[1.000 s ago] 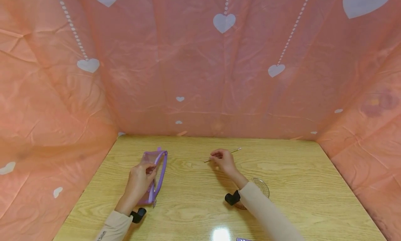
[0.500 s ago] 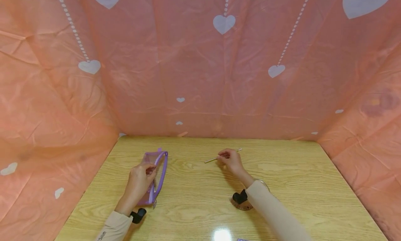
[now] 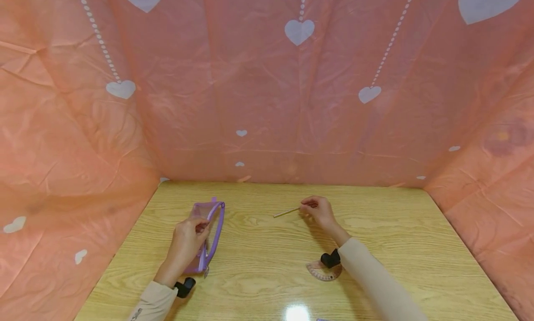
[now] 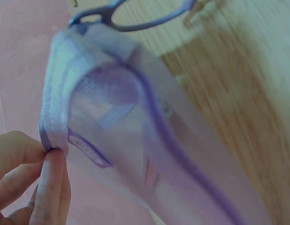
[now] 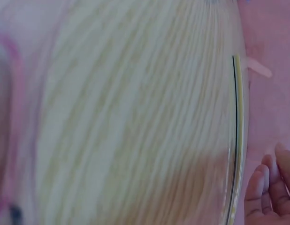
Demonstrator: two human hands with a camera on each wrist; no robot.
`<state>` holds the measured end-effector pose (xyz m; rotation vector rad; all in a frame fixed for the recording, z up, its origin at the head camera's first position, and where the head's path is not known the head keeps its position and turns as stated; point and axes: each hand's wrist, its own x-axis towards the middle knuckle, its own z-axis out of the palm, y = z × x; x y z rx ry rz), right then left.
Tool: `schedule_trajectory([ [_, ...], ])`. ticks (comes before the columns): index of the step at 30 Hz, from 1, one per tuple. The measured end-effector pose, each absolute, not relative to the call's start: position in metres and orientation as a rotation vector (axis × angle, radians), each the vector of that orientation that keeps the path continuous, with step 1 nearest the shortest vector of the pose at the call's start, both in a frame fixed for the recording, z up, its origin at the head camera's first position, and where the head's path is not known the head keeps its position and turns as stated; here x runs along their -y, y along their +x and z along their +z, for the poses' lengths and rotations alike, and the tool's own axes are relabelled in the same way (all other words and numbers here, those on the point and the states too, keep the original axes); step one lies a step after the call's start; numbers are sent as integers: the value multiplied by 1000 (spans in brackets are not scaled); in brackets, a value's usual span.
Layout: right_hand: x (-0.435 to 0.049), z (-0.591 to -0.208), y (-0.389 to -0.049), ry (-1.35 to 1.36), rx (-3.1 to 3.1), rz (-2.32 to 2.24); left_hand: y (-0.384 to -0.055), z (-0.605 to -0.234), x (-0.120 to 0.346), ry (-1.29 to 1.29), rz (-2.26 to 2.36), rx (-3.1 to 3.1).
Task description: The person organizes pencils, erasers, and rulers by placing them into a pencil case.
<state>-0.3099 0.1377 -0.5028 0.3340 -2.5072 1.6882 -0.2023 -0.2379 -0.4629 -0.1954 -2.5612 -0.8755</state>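
Observation:
Pinched at its zipped rim by my left hand (image 3: 189, 237) is a see-through purple pencil case (image 3: 215, 237), its mouth gaping toward the right. Close up in the left wrist view, thumb and fingertips grip the zip edge of the case (image 4: 56, 108), and a small label shows through the mesh. A gold pencil (image 3: 287, 212) lies slanted on the table at the back middle. Over its far end is my right hand (image 3: 319, 212), which hides that end. The right wrist view has the loosely bent fingers (image 5: 271, 187) beside the pencil (image 5: 236, 140), not wrapped around it.
A clear protractor (image 3: 324, 273) lies on the wooden table (image 3: 258, 274), partly under my right forearm. Part of a purple object (image 3: 322, 319) peeks in at the front edge. Pink sheeting with hearts (image 3: 267, 103) rises at the back and both sides.
My right hand has moved right along the pencil to its far end, while the pencil has stayed in place. More of the protractor's near part shows. My left hand keeps its pinch on the case.

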Motion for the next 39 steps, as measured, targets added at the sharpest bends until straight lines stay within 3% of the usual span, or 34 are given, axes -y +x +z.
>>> schedule_trajectory([
  [39, -168, -510, -331, 623, 2556, 1569, -199, -465, 242, -187, -893, 2559],
])
